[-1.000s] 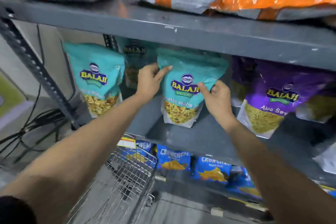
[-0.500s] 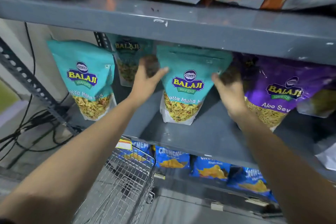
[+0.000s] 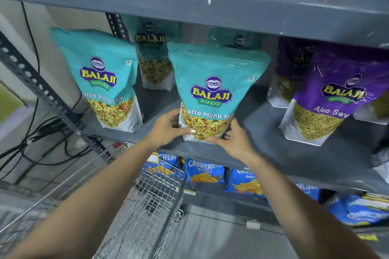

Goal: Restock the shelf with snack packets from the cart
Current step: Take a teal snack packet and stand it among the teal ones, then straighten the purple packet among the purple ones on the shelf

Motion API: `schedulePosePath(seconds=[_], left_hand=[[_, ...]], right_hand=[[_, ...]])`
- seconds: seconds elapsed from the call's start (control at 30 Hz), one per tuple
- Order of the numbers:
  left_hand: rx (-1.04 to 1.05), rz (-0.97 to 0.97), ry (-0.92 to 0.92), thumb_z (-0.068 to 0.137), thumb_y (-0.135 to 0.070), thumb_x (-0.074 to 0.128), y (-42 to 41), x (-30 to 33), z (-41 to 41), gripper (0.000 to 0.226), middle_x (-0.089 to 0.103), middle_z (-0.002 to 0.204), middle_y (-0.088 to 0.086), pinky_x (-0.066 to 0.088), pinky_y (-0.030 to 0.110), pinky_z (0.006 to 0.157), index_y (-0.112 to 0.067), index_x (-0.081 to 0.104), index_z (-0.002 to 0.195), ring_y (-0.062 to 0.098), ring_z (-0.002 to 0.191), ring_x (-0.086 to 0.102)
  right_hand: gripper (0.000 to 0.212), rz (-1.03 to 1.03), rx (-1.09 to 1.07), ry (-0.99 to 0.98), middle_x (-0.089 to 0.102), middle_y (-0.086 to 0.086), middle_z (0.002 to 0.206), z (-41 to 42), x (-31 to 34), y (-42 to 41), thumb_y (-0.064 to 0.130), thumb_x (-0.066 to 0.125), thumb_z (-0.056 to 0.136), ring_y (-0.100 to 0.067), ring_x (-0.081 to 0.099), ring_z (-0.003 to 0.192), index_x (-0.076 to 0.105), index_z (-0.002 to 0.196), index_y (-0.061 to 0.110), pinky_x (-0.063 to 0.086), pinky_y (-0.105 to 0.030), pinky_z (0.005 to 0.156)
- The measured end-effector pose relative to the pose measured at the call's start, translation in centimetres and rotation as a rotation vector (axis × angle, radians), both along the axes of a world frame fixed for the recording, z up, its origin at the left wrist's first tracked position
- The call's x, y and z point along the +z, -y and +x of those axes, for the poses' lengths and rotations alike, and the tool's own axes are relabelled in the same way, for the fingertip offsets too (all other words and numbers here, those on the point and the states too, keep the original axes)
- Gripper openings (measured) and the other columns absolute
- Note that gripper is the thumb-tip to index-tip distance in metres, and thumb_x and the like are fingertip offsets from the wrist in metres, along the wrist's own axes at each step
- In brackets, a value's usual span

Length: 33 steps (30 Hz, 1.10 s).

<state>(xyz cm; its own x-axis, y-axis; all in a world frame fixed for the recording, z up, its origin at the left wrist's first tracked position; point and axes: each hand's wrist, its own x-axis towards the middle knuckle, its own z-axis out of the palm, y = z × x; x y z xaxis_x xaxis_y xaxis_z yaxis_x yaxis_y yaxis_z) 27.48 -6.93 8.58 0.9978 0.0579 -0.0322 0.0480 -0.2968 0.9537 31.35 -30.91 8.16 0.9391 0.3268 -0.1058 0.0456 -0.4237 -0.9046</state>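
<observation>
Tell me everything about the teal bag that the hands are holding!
The teal packet is a glossy plastic pouch marked Balaji Wafers, with a clear window showing yellow snack mix and a white base. It stands upright on the grey shelf, near the front edge. The left hand and right hand grip its bottom corners.

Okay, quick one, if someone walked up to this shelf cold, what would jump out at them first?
Probably the teal Balaji packet standing at the middle shelf's front edge, with the left hand and right hand gripping its bottom corners. Next, the purple Aloo Sev packet to its right, and the wire cart below.
</observation>
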Motion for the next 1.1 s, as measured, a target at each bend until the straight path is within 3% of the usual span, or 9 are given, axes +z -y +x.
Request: schedulePosePath(seconds=[0.07,0.33,0.5,0.57,0.67,0.8,0.93,1.0,1.1], left_hand=[[-0.010,-0.006,0.003,0.071,-0.015,0.085,-0.1,0.2,-0.8,0.046,0.075,0.101,-0.024,0.054,0.009,0.078,-0.032,0.065,0.109,-0.005,0.098,0.070],[-0.029,-0.013,-0.014,0.075,-0.012,0.082,0.5,1.1,-2.1,0.050,0.075,0.102,-0.024,0.057,0.012,0.082,-0.024,0.062,0.120,-0.007,0.098,0.070],[0.234,-0.071,0.151,0.070,-0.011,0.087,1.5,2.0,-4.1,0.087,0.060,0.134,-0.005,0.048,0.010,0.095,-0.022,0.041,0.144,0.002,0.124,0.057],[0.427,-0.065,0.304,0.066,-0.020,0.090,2.7,2.7,-5.6,0.068,0.068,0.115,-0.007,0.049,0.012,0.093,-0.030,0.057,0.125,0.003,0.111,0.062],[0.420,-0.037,0.433,0.071,-0.020,0.087,6.2,3.4,-7.1,0.023,0.075,0.087,-0.011,0.056,0.023,0.085,-0.030,0.075,0.088,0.007,0.087,0.070],[0.258,0.089,0.473,0.079,-0.012,0.077,13.3,3.0,-5.8,0.006,0.076,0.084,-0.012,0.058,0.022,0.078,-0.015,0.080,0.084,0.001,0.080,0.071],[0.185,0.189,0.334,0.080,-0.010,0.077,20.4,1.4,-1.3,0.008,0.079,0.084,0.010,0.058,0.033,0.075,-0.004,0.079,0.084,0.021,0.076,0.074],[0.179,0.133,0.177,0.075,-0.010,0.083,23.2,0.6,1.9,0.022,0.078,0.095,0.017,0.058,0.036,0.083,0.000,0.077,0.094,0.022,0.082,0.073],[0.031,-0.115,-0.069,0.066,-0.011,0.089,26.6,0.2,6.2,0.084,0.057,0.141,0.016,0.045,0.030,0.107,-0.004,0.049,0.139,0.022,0.123,0.058]], right_hand=[[0.095,-0.015,-0.010,0.016,0.068,0.008,0.125,-0.8,-0.2,-0.1,0.058,0.085,0.046,-0.013,0.069,0.106,0.043,0.127,0.033,0.059,-0.040,0.092],[0.096,-0.016,-0.029,0.097,0.066,0.017,0.124,-2.5,0.1,-0.1,0.069,0.082,0.047,-0.012,0.068,0.108,0.036,0.128,0.045,0.058,-0.045,0.092],[0.108,0.101,-0.047,0.024,0.059,0.022,0.118,-2.8,0.1,0.8,0.058,0.087,0.048,-0.004,0.061,0.110,0.026,0.136,0.046,0.055,-0.031,0.091],[0.120,0.168,-0.124,0.003,0.052,0.007,0.128,-3.7,-0.2,2.5,0.056,0.087,0.049,-0.009,0.054,0.117,0.018,0.146,0.042,0.045,-0.020,0.087],[0.099,0.254,-0.281,0.065,0.051,-0.003,0.131,-5.2,-1.0,6.6,0.036,0.088,0.063,-0.015,0.053,0.120,0.031,0.144,0.034,0.045,-0.023,0.092],[0.069,0.289,-0.477,0.146,0.056,-0.007,0.123,-5.5,-1.3,13.9,0.009,0.084,0.071,-0.015,0.056,0.109,0.049,0.124,0.035,0.049,-0.011,0.083],[0.069,0.102,-0.704,0.260,0.064,-0.010,0.107,-1.9,-0.5,21.2,0.010,0.087,0.067,-0.025,0.063,0.096,0.050,0.126,0.010,0.040,0.002,0.068],[0.079,0.064,-0.691,0.240,0.057,-0.007,0.103,1.0,-0.1,24.0,0.002,0.087,0.064,-0.025,0.056,0.095,0.042,0.129,0.001,0.040,-0.001,0.067],[0.097,0.048,-0.468,0.146,0.047,-0.005,0.117,4.6,0.4,26.4,-0.010,0.083,0.065,-0.017,0.049,0.105,0.027,0.143,0.002,0.044,-0.003,0.074]])
